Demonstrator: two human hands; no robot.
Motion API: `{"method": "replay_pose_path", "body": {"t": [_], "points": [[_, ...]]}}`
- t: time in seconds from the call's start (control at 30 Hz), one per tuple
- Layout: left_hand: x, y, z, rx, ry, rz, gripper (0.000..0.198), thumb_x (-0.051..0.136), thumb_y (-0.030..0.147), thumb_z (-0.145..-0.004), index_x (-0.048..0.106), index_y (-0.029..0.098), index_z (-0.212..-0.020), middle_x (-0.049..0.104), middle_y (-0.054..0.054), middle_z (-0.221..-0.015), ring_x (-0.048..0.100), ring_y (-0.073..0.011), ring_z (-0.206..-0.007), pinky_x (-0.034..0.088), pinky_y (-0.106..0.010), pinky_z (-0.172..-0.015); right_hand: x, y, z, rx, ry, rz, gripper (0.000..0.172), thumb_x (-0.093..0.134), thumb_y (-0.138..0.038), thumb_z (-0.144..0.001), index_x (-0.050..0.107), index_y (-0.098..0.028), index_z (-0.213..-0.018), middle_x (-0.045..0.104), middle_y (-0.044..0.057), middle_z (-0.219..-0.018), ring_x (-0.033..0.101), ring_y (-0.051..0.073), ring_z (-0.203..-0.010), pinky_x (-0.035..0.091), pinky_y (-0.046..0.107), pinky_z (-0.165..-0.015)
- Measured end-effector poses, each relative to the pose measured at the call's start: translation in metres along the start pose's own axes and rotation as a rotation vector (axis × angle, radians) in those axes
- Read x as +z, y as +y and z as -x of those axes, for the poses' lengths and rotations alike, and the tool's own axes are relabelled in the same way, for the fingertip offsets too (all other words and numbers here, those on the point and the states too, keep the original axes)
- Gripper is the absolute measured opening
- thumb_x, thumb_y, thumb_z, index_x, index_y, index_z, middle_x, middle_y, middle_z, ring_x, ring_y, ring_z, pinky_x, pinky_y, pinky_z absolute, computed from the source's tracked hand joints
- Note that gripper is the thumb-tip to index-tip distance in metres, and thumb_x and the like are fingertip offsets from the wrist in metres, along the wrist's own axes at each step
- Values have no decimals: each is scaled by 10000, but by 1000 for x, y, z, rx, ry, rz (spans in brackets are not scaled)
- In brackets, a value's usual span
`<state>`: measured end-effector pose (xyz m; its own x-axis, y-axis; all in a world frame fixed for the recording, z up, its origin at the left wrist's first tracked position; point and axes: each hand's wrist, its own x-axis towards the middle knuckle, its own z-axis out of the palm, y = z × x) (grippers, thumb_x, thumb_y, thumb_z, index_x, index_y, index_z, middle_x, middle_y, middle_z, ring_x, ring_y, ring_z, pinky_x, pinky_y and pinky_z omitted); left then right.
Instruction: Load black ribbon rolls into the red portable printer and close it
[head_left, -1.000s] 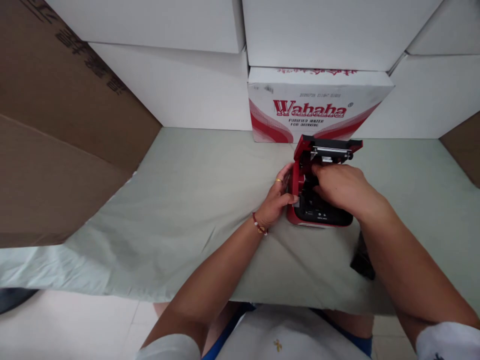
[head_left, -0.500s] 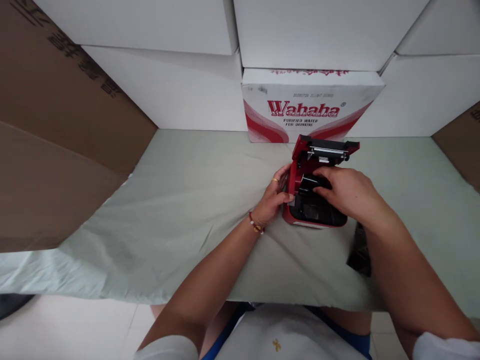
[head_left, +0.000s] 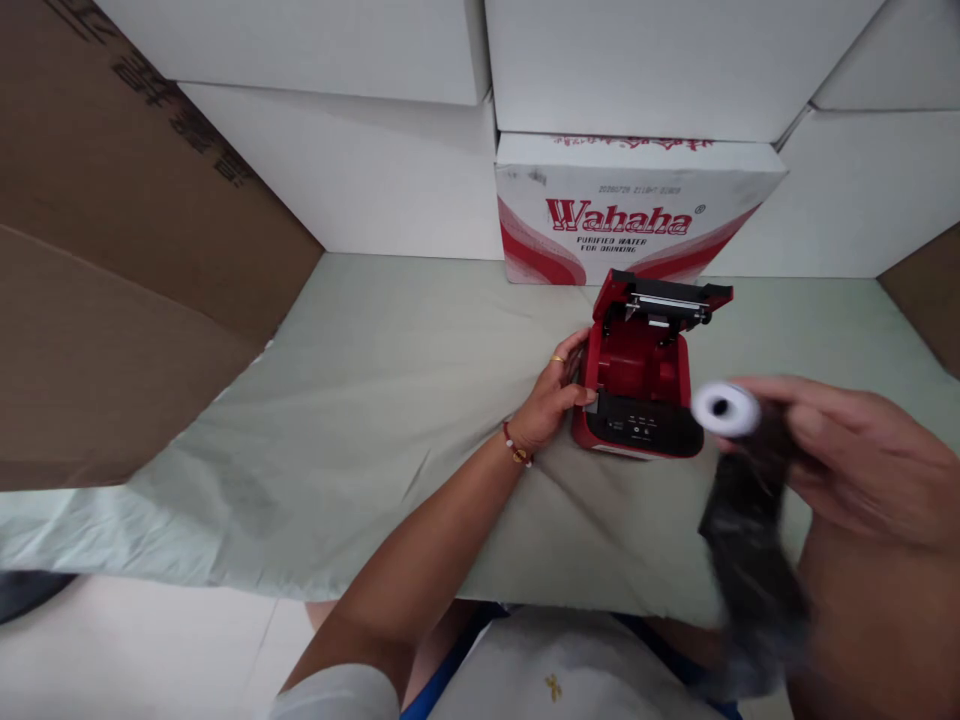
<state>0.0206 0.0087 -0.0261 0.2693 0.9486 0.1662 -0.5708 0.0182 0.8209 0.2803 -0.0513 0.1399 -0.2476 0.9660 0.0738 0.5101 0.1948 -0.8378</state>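
Roll (head_left: pixel 739 412), cylindrical with a smooth white end and dark centre, is grasped by the right hand (head_left: pixel 870 460), fingers curled, just right of the hollow, lid-raised red-and-black plastic machine (head_left: pixel 637 430); a shiny dark strip (head_left: pixel 750 535) shows below; the left hand (head_left: pixel 551 405) clasps the machine's side, thumb over its edge

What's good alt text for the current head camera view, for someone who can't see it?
A person's right hand holds a dark roll with a white end, beside an open red-and-black device whose side the left hand touches. The device sits on pale green cloth, in front of a white Wahaha water carton.
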Motion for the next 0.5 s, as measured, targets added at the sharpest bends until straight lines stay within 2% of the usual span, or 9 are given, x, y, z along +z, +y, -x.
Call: {"method": "replay_pose_path", "body": {"t": [0.03, 0.1, 0.17, 0.23, 0.3, 0.37, 0.43, 0.5], "points": [[0, 0, 0, 0, 1, 5, 900, 903, 395, -705, 545, 313, -1527, 498, -67, -1742, 372, -337, -1677, 234, -522, -1410, -6, 2, 13, 47, -11, -97, 548, 628, -770, -979, 895, -329, -1164, 870, 101, -901, 829, 295, -721, 670, 366, -604], [0, -1, -1, -3, 1, 7, 904, 907, 407, -705, 544, 316, -1528, 498, -66, -1744, 371, -337, -1681, 239, -521, -1409, -6, 9, 34, 146, -128, -181, 464, 717, -696, -960, 891, -335, -1195, 886, 114, -1059, 858, 328, -881, 711, 380, -734], [0, -1, -1, -1, 6, -1, 909, 910, 428, -707, 543, 320, -1532, 487, -66, -1753, 364, -341, -1686, 231, -528, -1412, 9, 18, 45, 163, -240, -93, 412, 745, -605, -979, 865, -331, -1262, 877, 96, -1185, 856, 325, -1013, 717, 402, -878], [1, 0, 0, 2, 7, -13, 911, 915, 445, -709, 547, 321, -1532, 478, -65, -1761, 358, -345, -1689, 227, -534, -1413, 33, 28, 52, 90, -273, 15, 385, 710, -539, -1022, 837, -314, -1307, 863, 91, -1256, 847, 301, -1088, 701, 420, -965], [0, 1, 0, -1, 5, -24, 912, 917, 454, -712, 549, 321, -1536, 473, -66, -1764, 352, -349, -1691, 231, -534, -1410, 55, 37, 57, 0, -194, 92, 342, 666, -474, -1057, 822, -299, -1306, 854, 100, -1280, 840, 280, -1125, 695, 423, -985], [0, 1, 0, -3, 3, -35, 917, 918, 460, -715, 547, 319, -1542, 476, -69, -1760, 354, -351, -1688, 237, -531, -1405, 65, 46, 62, -57, -123, 140, 306, 652, -418, -1068, 814, -300, -1300, 843, 100, -1301, 831, 267, -1152, 692, 417, -988], [0, 1, -1, 3, 4, -40, 920, 914, 463, -715, 545, 318, -1545, 479, -68, -1758, 357, -349, -1685, 237, -524, -1404, 58, 56, 68, -65, -23, 187, 283, 647, -406, -1071, 812, -309, -1279, 840, 84, -1290, 822, 261, -1153, 684, 416, -990], [0, 0, -1, 8, 4, -37, 906, 906, 452, -716, 551, 319, -1539, 487, -62, -1751, 362, -341, -1684, 234, -512, -1407, 39, 70, 73, -26, 131, 296, 280, 634, -435, -1071, 806, -317, -1258, 835, 71, -1271, 807, 279, -1160, 663, 451, -1015]]}}
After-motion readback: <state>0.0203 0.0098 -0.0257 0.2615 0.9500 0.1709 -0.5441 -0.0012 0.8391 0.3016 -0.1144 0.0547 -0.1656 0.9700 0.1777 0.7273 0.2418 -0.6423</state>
